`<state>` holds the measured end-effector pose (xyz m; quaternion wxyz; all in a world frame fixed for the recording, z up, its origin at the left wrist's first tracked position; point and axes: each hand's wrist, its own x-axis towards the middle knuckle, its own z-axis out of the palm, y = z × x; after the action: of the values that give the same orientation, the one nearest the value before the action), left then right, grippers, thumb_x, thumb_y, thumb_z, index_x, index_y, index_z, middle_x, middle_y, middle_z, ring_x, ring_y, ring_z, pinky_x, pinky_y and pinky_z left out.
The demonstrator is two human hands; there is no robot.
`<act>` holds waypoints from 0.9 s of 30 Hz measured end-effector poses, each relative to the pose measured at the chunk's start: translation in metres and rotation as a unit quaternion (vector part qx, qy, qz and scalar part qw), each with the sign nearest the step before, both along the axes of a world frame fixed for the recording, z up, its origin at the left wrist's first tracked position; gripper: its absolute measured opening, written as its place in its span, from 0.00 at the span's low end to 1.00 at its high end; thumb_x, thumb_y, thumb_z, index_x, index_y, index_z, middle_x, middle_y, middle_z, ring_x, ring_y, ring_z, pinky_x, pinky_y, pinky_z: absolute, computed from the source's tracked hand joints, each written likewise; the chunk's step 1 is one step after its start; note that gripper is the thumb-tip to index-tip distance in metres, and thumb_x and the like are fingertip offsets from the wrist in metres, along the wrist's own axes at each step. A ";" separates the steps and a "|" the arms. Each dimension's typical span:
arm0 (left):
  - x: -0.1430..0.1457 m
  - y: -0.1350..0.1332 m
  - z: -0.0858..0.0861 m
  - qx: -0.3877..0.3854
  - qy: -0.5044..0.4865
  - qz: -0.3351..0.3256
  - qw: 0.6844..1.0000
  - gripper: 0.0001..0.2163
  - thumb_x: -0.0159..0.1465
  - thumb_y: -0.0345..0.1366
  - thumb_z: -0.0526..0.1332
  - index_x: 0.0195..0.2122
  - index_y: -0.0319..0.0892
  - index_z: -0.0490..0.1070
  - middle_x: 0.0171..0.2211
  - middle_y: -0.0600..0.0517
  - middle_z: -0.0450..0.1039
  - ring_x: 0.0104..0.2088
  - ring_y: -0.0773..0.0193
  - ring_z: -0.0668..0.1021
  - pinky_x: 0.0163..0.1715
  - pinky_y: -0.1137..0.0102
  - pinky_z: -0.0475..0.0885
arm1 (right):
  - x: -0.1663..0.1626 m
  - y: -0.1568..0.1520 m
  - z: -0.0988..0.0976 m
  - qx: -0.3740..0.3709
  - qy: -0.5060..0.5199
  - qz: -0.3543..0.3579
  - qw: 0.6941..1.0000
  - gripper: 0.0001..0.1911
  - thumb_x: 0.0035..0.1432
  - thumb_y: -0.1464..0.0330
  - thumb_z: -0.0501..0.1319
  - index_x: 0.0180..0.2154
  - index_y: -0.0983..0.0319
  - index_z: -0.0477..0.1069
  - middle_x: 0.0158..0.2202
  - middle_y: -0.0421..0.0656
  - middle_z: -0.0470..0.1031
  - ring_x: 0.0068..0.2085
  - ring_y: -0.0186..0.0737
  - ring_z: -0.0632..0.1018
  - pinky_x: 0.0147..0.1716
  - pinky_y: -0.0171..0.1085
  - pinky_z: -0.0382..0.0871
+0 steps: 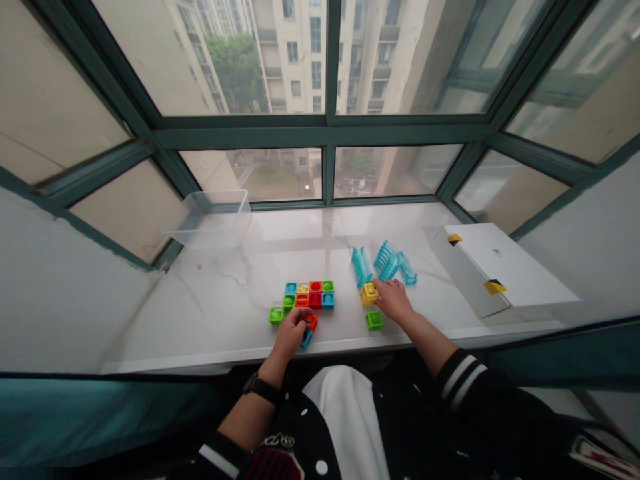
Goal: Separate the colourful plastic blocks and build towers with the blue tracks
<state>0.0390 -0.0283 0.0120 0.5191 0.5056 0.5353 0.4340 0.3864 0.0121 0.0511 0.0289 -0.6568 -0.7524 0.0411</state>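
- Centrally, on the white marble-patterned window sill (pixel 225 300), sat a flat cluster of small square plastic blocks (pixel 310 294) in blue, yellow, red, green and orange, set edge to edge in two rows.
- The left hand (pixel 291 331) lay just in front of that cluster near the sill's front edge, with its fingers curled down over a small red plastic block (pixel 312 321). A small blue plastic piece (pixel 306 339) poked out under the same fingers.
- A single green square block (pixel 276 315) sat just left of the left hand, touching the cluster's lower left corner.
- The right hand (pixel 395 300) was well to the right of the cluster, its fingertips closed on the side of a yellow plastic cube block (pixel 369 293) that stood on the sill.
- Another green hollow block (pixel 375 320) lay just in front of the yellow one, beside the right wrist.
- Several translucent light-blue ribbed track pieces (pixel 385 261) lay in a loose group just behind the right hand.
- A clear plastic storage tub (pixel 215 217) stood at the back left corner, and a white cardboard box with yellow-and-black tabs (pixel 493 267) lay at the right end.
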 end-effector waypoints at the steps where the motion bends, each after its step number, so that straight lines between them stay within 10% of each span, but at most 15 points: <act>1: 0.000 0.000 0.000 0.000 -0.001 0.000 1.000 0.17 0.52 0.31 0.57 0.41 0.42 0.78 0.39 0.48 0.81 0.37 0.61 0.81 0.39 0.66 0.78 | 0.001 0.000 0.000 -0.001 0.002 0.000 1.000 0.28 0.60 0.69 0.68 0.61 0.58 0.67 0.52 0.50 0.81 0.57 0.54 0.75 0.63 0.52 0.52; 19: 0.000 0.001 -0.007 -0.005 -0.012 0.001 1.000 0.14 0.54 0.35 0.60 0.41 0.42 0.77 0.40 0.48 0.81 0.37 0.60 0.82 0.40 0.65 0.79 | 0.014 -0.009 -0.005 -0.013 0.002 0.001 1.000 0.38 0.61 0.66 0.65 0.70 0.56 0.57 0.57 0.49 0.79 0.59 0.55 0.75 0.67 0.59 0.48; 27: 0.001 0.000 -0.003 -0.003 -0.006 0.000 1.000 0.15 0.54 0.34 0.59 0.42 0.41 0.78 0.41 0.48 0.81 0.37 0.61 0.82 0.40 0.66 0.79 | 0.007 -0.030 0.033 0.100 0.104 0.012 0.989 0.22 0.63 0.66 0.61 0.58 0.60 0.73 0.55 0.51 0.77 0.58 0.56 0.73 0.63 0.52 0.61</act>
<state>0.0396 -0.0281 0.0088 0.5239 0.5013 0.5331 0.4359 0.3937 -0.0180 0.0841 0.1725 -0.6339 -0.7532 0.0342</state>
